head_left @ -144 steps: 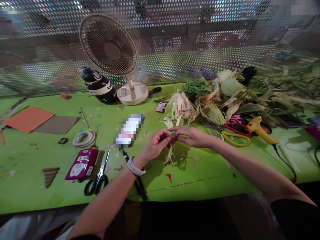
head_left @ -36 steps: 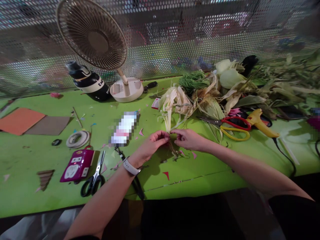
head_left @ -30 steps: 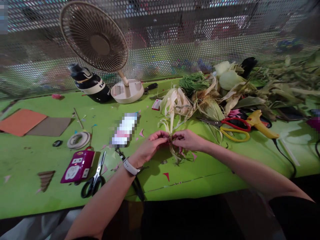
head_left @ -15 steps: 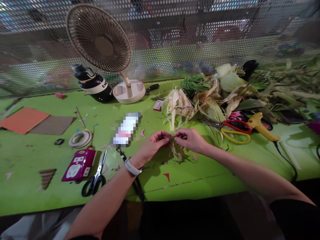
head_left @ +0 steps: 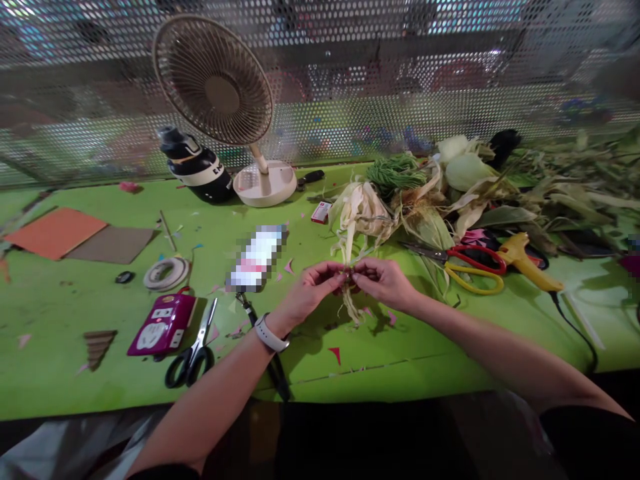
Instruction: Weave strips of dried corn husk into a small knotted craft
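Note:
Pale dried corn husk [head_left: 361,210] lies bunched on the green table, with a narrow strip running down from it to my fingers. My left hand [head_left: 320,285] pinches the gathered husk from the left, thumb against forefinger. From the right, my right hand [head_left: 381,280] pinches the same spot, its fingertips almost touching the left ones. Frayed husk ends [head_left: 353,312] hang below the pinch. Whatever thin tie or strand may be between the fingertips is too small to make out. Right of my hands lie scissors with red and yellow handles [head_left: 475,267].
A fan [head_left: 265,183] and a black bottle [head_left: 203,177] stand at the back left. A phone [head_left: 257,259], black-handled scissors [head_left: 193,360], a purple power socket box [head_left: 163,323] and white tape [head_left: 167,273] lie left. A yellow glue gun [head_left: 530,260], green twine [head_left: 395,172] and more husks [head_left: 565,180] are right.
The view has shifted slightly, so the table things sit a little further right. Both hands stay at the husk; the right fingers have closed in nearer to the left fingertips.

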Available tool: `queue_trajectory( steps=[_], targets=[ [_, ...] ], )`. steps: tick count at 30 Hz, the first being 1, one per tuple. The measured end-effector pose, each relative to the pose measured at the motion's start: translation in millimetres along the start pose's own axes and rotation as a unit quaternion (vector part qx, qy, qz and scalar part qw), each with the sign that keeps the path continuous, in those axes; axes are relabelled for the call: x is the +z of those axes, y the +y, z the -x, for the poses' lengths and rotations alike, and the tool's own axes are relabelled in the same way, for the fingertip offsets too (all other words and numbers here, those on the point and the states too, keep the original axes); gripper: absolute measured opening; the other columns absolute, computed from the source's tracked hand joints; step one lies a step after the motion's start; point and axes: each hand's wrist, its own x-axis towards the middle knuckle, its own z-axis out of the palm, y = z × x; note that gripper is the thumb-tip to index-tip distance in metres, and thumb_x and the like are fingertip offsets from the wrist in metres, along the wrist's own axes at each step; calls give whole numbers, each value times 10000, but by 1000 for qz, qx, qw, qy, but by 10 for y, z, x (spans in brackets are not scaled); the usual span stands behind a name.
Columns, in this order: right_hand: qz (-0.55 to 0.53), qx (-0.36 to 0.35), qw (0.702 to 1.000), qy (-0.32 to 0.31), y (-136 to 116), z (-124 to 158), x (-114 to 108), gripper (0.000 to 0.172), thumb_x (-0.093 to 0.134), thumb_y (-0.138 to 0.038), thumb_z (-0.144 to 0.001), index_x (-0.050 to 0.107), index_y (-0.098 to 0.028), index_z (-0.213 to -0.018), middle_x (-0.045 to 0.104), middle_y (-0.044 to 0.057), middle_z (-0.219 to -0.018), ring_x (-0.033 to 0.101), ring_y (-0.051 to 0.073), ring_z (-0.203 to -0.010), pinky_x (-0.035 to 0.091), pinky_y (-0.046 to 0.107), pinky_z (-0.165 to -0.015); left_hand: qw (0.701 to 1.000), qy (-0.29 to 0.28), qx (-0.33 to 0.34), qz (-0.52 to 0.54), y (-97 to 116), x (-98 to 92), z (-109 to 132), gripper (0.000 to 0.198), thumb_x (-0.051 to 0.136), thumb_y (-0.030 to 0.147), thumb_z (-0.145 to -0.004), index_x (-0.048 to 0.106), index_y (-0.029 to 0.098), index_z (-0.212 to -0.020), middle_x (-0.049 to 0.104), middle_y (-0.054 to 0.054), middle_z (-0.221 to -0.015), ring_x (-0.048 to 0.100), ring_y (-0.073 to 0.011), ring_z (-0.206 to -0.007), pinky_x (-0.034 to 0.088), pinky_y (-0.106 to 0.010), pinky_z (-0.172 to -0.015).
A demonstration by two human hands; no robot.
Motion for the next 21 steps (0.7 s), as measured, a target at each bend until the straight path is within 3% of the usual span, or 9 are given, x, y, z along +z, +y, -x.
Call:
queue_trajectory(
  steps=[5, 11, 15, 18, 21],
  targets=[
    [-35, 76, 995, -51, 37, -39, -101, 163, 606, -293, -827, 633, -134, -851, 640, 9, -742, 603, 87, -587, 514, 231, -543, 998, 36, -5, -58, -2, -25, -28, 207, 702, 326, -735, 682, 168, -868, 661, -8, -815, 570, -107, -727, 474, -248, -718],
    [-118, 135, 982, -55, 121, -69, -102, 216, 649, -341, -798, 617, -134, -850, 618, -13, -685, 571, 59, -542, 365, 150, -412, 996, 59, 15, -64, -7, -10, -18, 224, 702, 344, -731, 648, 173, -865, 621, 11, -782, 547, -101, -705, 467, -236, -681],
    [-140, 137, 979, -55, 154, -71, -74, 238, 659, -353, -789, 611, -131, -859, 636, -4, -697, 609, 78, -592, 416, 164, -454, 998, 55, -22, -11, -21, -2, -38, 321, 760, 287, -667, 629, 171, -936, 630, 17, -789, 565, -95, -712, 479, -249, -714],
    [-133, 140, 980, -57, 135, -68, -92, 235, 653, -348, -794, 611, -129, -866, 644, 5, -707, 621, 89, -612, 443, 180, -482, 997, 64, -48, -14, -28, -15, -55, 268, 765, 303, -652, 660, 151, -846, 652, -3, -785, 567, -96, -686, 477, -256, -701],
    [-88, 151, 983, -58, 84, -71, -120, 200, 629, -319, -809, 618, -128, -867, 644, 9, -719, 609, 86, -612, 434, 185, -489, 995, 82, -26, -59, -18, -28, -51, 225, 747, 345, -672, 673, 161, -778, 640, 2, -728, 550, -99, -651, 467, -251, -659]
  ],
)
